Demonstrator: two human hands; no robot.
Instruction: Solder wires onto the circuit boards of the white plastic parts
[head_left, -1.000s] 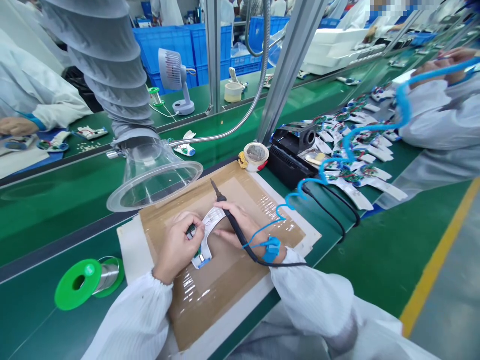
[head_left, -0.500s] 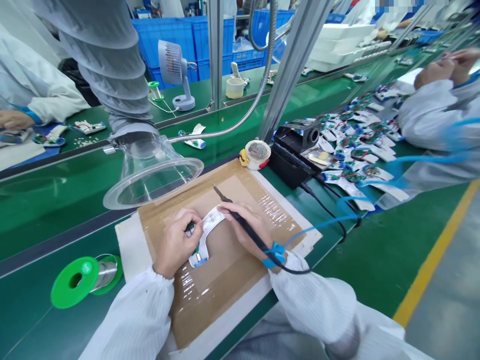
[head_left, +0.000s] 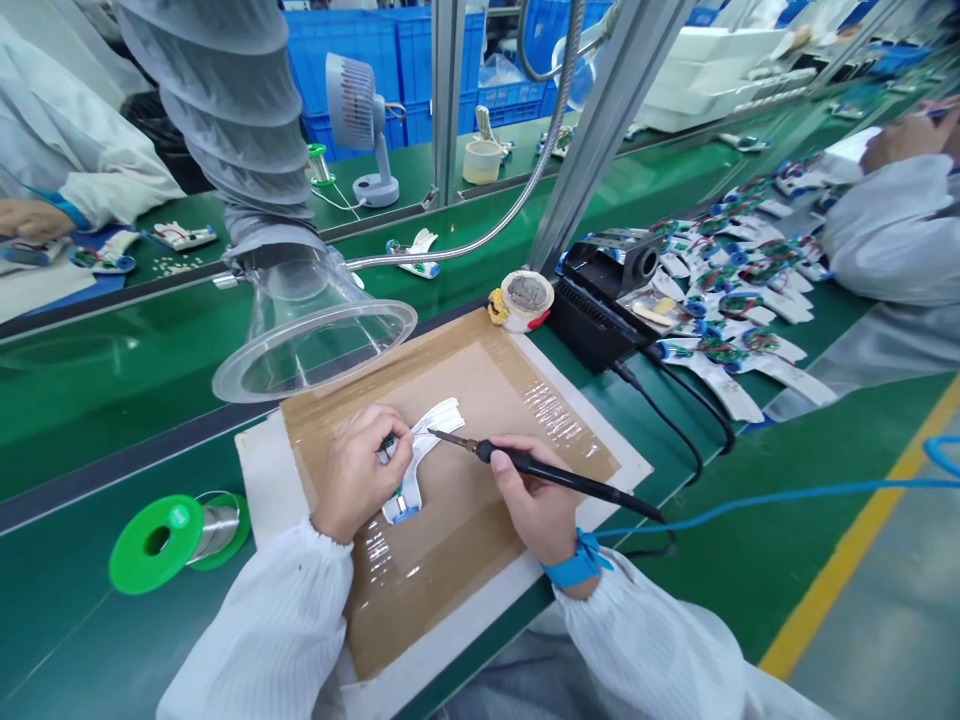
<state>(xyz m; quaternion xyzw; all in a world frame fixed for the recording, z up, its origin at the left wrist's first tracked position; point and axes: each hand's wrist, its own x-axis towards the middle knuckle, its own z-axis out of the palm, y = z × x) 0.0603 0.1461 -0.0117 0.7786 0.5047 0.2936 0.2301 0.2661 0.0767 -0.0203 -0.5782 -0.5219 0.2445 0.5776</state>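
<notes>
White flexible circuit strip [head_left: 429, 437] pinched in left hand [head_left: 360, 475], right hand [head_left: 532, 500] curled around soldering iron [head_left: 559, 475].

No legible text anywhere; small mark on green solder spool [head_left: 174, 540] unreadable.

Noted from afar: one left hand [head_left: 358, 475] on one flexible circuit strip [head_left: 424, 440], one right hand [head_left: 534, 500] on one soldering iron [head_left: 555, 475]. Solder spools: one [head_left: 178, 540] lower left, one [head_left: 321, 165] upper left. One desk fan [head_left: 356, 125] upper centre, one clear extractor hood [head_left: 311, 345] centre left, one soldering station [head_left: 600, 305] right of centre. Two co-workers [head_left: 90, 170] [head_left: 892, 230], upper left and right edge.
</notes>
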